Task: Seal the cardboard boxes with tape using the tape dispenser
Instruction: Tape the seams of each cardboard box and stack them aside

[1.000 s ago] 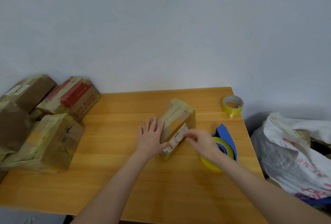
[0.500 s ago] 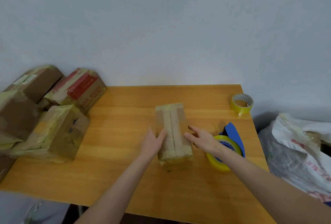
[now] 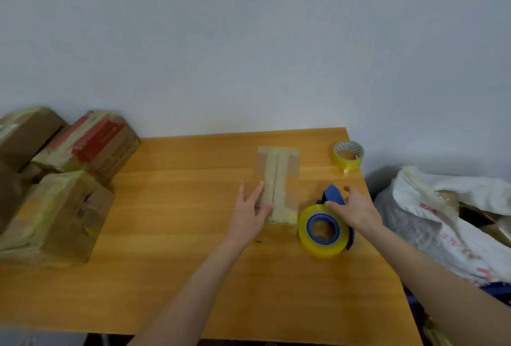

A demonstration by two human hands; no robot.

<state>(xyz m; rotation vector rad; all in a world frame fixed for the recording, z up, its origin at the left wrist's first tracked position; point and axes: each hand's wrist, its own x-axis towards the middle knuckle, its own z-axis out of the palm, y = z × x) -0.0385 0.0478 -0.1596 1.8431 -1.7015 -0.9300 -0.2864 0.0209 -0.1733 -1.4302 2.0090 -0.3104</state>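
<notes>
A small cardboard box (image 3: 279,179) lies lengthwise in the middle of the wooden table (image 3: 179,235), its top seam covered with yellowish tape. My left hand (image 3: 249,214) rests flat with straight fingers on the box's left side. To the right of the box stands the blue tape dispenser (image 3: 325,225) with a yellow roll on it. My right hand (image 3: 355,207) is on the dispenser's blue handle, fingers curling over it.
Several taped cardboard boxes (image 3: 55,179) are stacked at the table's left end. A loose yellow tape roll (image 3: 348,154) sits at the back right corner. A white plastic bag (image 3: 448,221) lies beyond the table's right edge. A plain wall stands behind.
The box was turned until it lay lengthwise. My right hand left the box and went right to the dispenser's handle. My left hand stayed on the box's left side.
</notes>
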